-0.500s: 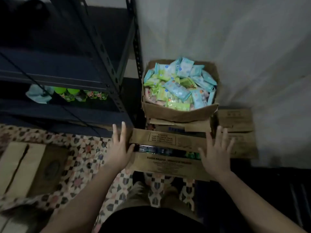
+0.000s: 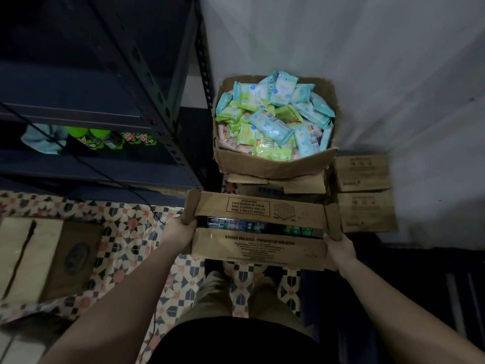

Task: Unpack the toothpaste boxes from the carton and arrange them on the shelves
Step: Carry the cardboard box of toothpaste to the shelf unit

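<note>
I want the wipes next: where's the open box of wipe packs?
In the head view, the box of wipe packs sits upper centre, atop other cartons, right of the shelving, behind the held carton.

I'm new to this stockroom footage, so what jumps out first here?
The open box of pastel packets against the wall, brightest thing in view. Below it, the left hand and right hand grip the ends of a carton. Green bottles sit on the dark shelf, left.

Carton (image 2: 262,248): brown, black print. Shelving (image 2: 168,106): dark blue-grey. Bottles (image 2: 105,137): green. Packets (image 2: 273,122): pale blue, lime green, pink. Floor mat (image 2: 126,232): cream, geometric star pattern, pink and navy.
</note>
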